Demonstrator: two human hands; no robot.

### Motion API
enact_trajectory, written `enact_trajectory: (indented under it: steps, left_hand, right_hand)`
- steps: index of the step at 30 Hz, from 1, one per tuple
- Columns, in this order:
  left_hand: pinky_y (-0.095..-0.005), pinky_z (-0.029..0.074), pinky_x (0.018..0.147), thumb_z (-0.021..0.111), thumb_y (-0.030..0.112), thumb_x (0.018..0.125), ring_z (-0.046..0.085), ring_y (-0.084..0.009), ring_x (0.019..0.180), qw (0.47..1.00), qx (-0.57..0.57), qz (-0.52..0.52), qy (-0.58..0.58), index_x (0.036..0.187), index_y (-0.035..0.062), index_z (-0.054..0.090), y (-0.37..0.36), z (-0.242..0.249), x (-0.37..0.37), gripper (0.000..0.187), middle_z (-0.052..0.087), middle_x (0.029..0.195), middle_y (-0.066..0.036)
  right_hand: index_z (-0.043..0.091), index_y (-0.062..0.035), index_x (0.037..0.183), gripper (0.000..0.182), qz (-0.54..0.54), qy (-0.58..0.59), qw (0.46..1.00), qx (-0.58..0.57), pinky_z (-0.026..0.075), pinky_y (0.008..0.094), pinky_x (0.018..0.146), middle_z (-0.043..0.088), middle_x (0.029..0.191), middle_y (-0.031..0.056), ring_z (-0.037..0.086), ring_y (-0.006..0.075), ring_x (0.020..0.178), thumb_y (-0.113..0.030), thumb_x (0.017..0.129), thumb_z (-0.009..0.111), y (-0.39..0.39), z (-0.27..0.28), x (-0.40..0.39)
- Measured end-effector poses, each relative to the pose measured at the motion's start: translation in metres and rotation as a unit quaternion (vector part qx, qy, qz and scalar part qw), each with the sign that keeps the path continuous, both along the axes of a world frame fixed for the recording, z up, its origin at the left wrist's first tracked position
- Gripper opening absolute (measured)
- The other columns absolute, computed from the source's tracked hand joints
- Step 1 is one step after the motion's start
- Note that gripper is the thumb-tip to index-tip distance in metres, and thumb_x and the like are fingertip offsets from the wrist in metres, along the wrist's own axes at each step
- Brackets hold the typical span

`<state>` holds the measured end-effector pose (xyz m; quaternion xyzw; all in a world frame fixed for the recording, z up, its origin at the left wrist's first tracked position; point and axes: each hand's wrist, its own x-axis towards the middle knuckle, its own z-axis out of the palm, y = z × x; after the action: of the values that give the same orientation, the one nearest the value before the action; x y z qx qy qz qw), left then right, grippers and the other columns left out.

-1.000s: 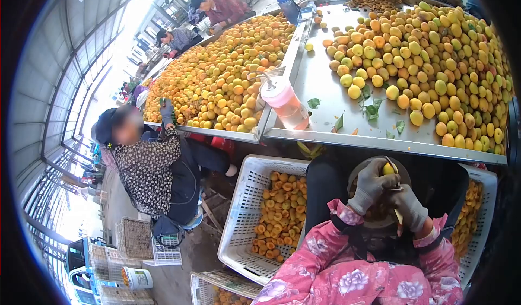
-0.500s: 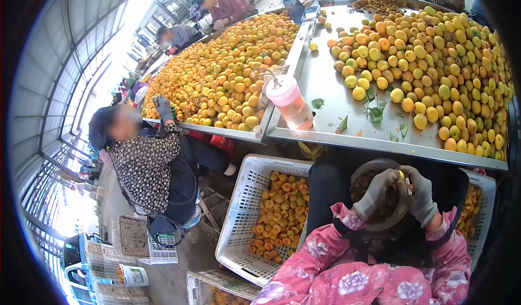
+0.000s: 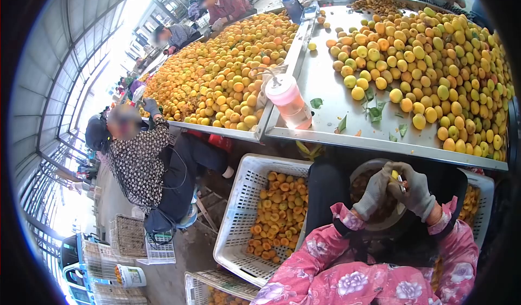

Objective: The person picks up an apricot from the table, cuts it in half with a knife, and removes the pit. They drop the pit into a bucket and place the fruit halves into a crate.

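Note:
Both my hands wear grey gloves and meet over a bowl (image 3: 400,218) between my knees, which holds dark pits or scraps. My left hand (image 3: 373,194) is closed on a yellow apricot (image 3: 395,173), of which only a small part shows between the fingers. Against it, my right hand (image 3: 414,192) grips a small knife (image 3: 402,184); just a short pale and reddish piece of it is visible. To the left of my legs, a white crate (image 3: 230,239) contains halved orange apricots (image 3: 278,210).
A metal table (image 3: 336,134) ahead bears a large heap of whole apricots (image 3: 429,71), loose leaves and a pink-lidded jar (image 3: 287,101). Another crate (image 3: 484,196) stands by my right leg. A co-worker (image 3: 141,161) sits at left; several others work around the tables.
My hands have shifted slightly left and drawn closer together around the apricot, with the right hand tilting. The co-worker at left has leaned back a little, one arm still at the table.

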<state>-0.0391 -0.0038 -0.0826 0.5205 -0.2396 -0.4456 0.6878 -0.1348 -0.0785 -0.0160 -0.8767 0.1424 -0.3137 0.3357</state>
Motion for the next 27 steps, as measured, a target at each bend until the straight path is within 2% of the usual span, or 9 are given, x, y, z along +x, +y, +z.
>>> enact_trajectory:
  steps: [3,8,12,14,15,18,22,23,27]
  left_hand:
    - [-0.0217,0.046,0.057,0.04,0.055,0.087,0.056,-0.0082,0.063,0.993,-0.052,0.02,0.107,0.087,0.0028,0.057,0.003,0.002,-0.002,0.055,0.058,0.076,-0.003]
    - [-0.0222,0.046,0.056,0.041,0.049,0.089,0.055,-0.0079,0.061,0.984,0.066,-0.122,0.115,0.086,0.0042,0.056,0.011,0.016,0.009,0.047,0.057,0.073,-0.002]
    - [-0.0222,0.045,0.054,0.042,0.047,0.089,0.055,-0.0083,0.058,0.976,0.044,-0.036,0.212,0.088,0.0042,0.056,-0.004,-0.028,-0.005,0.045,0.056,0.07,-0.002]
    - [-0.0218,0.045,0.054,0.042,0.042,0.09,0.056,-0.008,0.062,0.993,0.059,0.049,-0.09,0.089,0.0057,0.055,0.007,-0.007,-0.001,0.039,0.057,0.074,-0.002]
    - [-0.0217,0.045,0.055,0.039,0.035,0.092,0.055,-0.0077,0.067,0.975,0.043,0.028,0.214,0.092,0.0077,0.053,0.011,0.018,0.002,0.031,0.055,0.078,-0.001]
    - [-0.0213,0.045,0.058,0.04,0.038,0.091,0.054,-0.0074,0.071,0.961,-0.078,0.061,0.26,0.092,0.0096,0.053,0.017,0.016,0.001,0.031,0.054,0.08,0.0]
    - [-0.0212,0.044,0.059,0.04,0.04,0.091,0.053,-0.0069,0.07,0.979,-0.052,0.096,0.175,0.091,0.0096,0.053,0.018,0.001,0.009,0.033,0.052,0.078,0.002]
    - [-0.0231,0.044,0.056,0.038,0.036,0.093,0.052,-0.0067,0.065,0.986,-0.106,0.126,-0.035,0.088,0.01,0.053,0.015,-0.023,0.012,0.03,0.052,0.074,0.002]
    - [-0.0248,0.044,0.055,0.038,0.035,0.093,0.051,-0.0073,0.061,0.985,-0.042,0.163,-0.035,0.083,0.009,0.054,0.012,0.0,0.009,0.032,0.053,0.071,0.001]
  right_hand:
    - [0.056,-0.0048,0.099,0.045,0.018,0.043,0.999,0.01,0.047,0.0331,0.054,0.06,0.074,0.0128,0.06,0.0298,0.062,-0.024,0.062,0.071,-0.004,0.003,-0.003]
    - [0.056,-0.0074,0.091,0.037,0.111,0.202,0.956,-0.182,0.043,0.0351,0.05,0.058,0.069,0.0093,0.058,0.0284,0.059,-0.025,0.062,0.071,-0.015,0.016,-0.007]
    - [0.055,-0.0089,0.086,0.035,0.112,0.126,0.971,-0.169,0.041,0.0363,0.049,0.057,0.066,0.0079,0.057,0.0277,0.057,-0.026,0.06,0.071,-0.011,0.009,-0.003]
    - [0.056,-0.0077,0.09,0.041,0.066,0.066,0.983,-0.157,0.045,0.0355,0.056,0.059,0.071,0.0087,0.059,0.0275,0.063,-0.028,0.059,0.071,-0.002,0.001,0.004]
    - [0.056,-0.0073,0.09,0.037,0.041,0.029,0.989,-0.14,0.046,0.035,0.054,0.059,0.07,0.01,0.059,0.0277,0.062,-0.027,0.062,0.07,0.002,-0.003,0.008]
    - [0.056,-0.0074,0.091,0.033,-0.012,-0.001,0.997,-0.08,0.047,0.0337,0.052,0.059,0.068,0.0111,0.06,0.0278,0.059,-0.024,0.065,0.068,0.018,-0.003,0.02]
    - [0.055,-0.0061,0.088,0.023,-0.088,-0.009,0.996,-0.006,0.047,0.0337,0.052,0.058,0.066,0.013,0.06,0.0282,0.058,-0.02,0.072,0.065,0.033,-0.008,0.029]
    - [0.055,-0.0054,0.086,0.021,-0.098,-0.001,0.995,0.005,0.046,0.0343,0.052,0.057,0.065,0.0144,0.059,0.0301,0.059,-0.02,0.074,0.064,0.035,-0.004,0.031]
    - [0.056,-0.0035,0.089,0.019,-0.095,-0.002,0.995,0.037,0.046,0.03,0.052,0.059,0.066,0.0106,0.059,0.0222,0.056,-0.018,0.078,0.061,0.039,-0.003,0.032]
